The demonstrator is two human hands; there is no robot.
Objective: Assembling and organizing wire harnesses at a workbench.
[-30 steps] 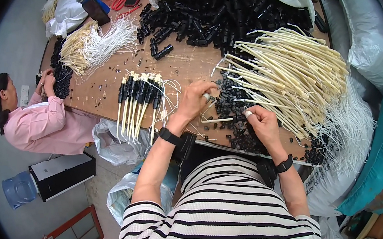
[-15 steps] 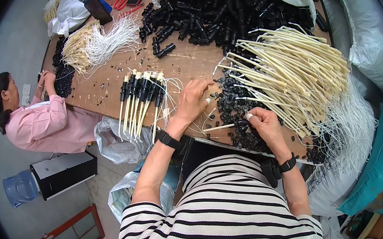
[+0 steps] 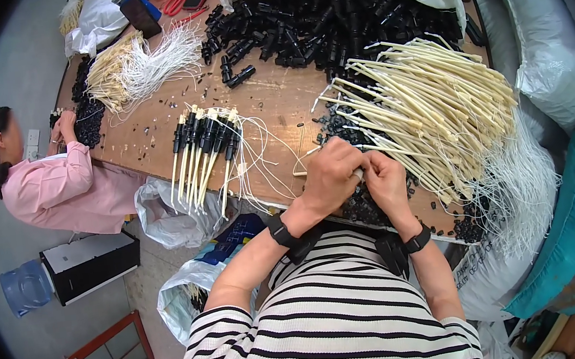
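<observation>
The left hand (image 3: 333, 174) and the right hand (image 3: 387, 182) are close together at the near edge of the brown counter (image 3: 267, 96). Their fingers are bent in tight and meet at the tips. I cannot tell what each one grips, because the fingers hide it. The end of a yellow stick (image 3: 300, 174) pokes out on the left side of the left hand. Small black bits (image 3: 364, 212) lie under and around the hands. A big pile of yellow sticks (image 3: 436, 113) is just right of them, and sticks with black tops (image 3: 208, 137) lie in a row to the left.
</observation>
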